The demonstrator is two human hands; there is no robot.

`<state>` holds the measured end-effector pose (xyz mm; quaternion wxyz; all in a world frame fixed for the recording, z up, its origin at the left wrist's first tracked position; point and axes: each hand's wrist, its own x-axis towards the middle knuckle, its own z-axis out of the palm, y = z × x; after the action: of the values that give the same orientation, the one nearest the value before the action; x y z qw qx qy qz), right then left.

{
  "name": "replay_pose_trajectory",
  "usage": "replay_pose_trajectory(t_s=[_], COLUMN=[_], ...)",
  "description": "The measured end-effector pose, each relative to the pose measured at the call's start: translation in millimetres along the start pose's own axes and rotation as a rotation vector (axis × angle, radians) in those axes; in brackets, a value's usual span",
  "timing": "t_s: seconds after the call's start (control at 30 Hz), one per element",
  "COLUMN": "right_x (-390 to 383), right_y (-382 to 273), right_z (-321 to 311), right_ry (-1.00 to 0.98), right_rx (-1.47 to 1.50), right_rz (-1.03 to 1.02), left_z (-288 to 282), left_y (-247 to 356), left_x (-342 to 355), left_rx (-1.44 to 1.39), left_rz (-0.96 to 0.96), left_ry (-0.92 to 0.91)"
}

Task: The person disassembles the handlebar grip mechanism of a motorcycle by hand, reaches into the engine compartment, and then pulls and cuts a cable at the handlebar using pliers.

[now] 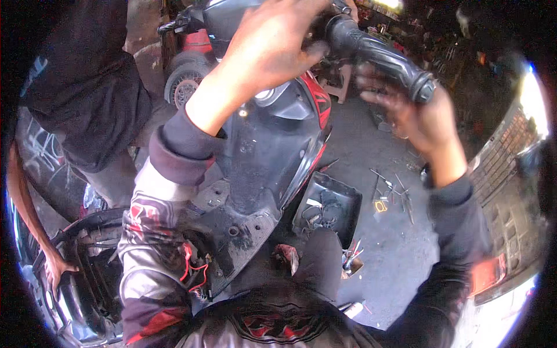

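A scooter [261,156] with black inner panels and red side trim stands in front of me. My left hand [275,46] reaches over its front, beside the inner end of the black right handlebar grip [386,58]. The left thumb shows near the switch area, but the other fingers are blurred and run out at the upper edge. My right hand [420,119] is just below the grip's outer end, its fingers stretched and apart, smeared by motion. Whether it touches the grip I cannot tell.
Another person's hand [58,269] rests on a black plastic body part [87,290] at left. A black tray [354,194] with cables sits right of the footboard [249,238]. Several thin tools [400,194] lie on the floor. Red wires [188,264] hang near my left sleeve.
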<state>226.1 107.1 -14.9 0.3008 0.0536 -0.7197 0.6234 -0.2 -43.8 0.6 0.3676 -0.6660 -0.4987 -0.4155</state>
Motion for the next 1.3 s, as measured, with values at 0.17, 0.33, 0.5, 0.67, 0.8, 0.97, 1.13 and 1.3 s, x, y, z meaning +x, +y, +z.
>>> replay_pose_trajectory(t_s=[0.17, 0.33, 0.5, 0.67, 0.8, 0.97, 1.13, 1.3], right_x=[8.6, 50.3, 59.2, 54.4, 55.9, 43.7, 37.0, 32.0], right_y=[80.8, 125.9, 128.8, 121.9, 117.4, 99.0, 93.3, 79.4], right_z=[28.3, 31.2, 41.3, 54.7, 35.5, 42.7, 24.8, 33.9], right_ry=[0.529, 0.652, 0.706, 0.697, 0.631, 0.601, 0.548, 0.429], right_rx=[-1.119, -0.751, -0.594, -0.605, -0.696, -0.764, -0.748, -0.462], right_rz=[-0.538, -0.658, -0.855, -0.73, -0.748, -0.504, -0.361, -0.296], left_z=[-2.3, -11.1, -10.9, -6.0, 5.6, 23.0, 51.1, 129.6], left_y=[11.9, 15.4, 18.2, 13.8, 4.9, 6.8, 13.1, -19.9], left_x=[16.6, 22.4, 24.7, 24.0, 16.1, -11.5, -26.4, -33.4], left_rx=[0.16, 0.18, 0.221, 0.21, 0.177, 0.22, 0.284, 0.952], left_rz=[0.096, 0.185, -0.02, -0.047, 0.154, 0.106, 0.037, -0.047], left_ry=[-0.066, -0.109, -0.244, -0.185, 0.006, 0.072, 0.161, 0.603])
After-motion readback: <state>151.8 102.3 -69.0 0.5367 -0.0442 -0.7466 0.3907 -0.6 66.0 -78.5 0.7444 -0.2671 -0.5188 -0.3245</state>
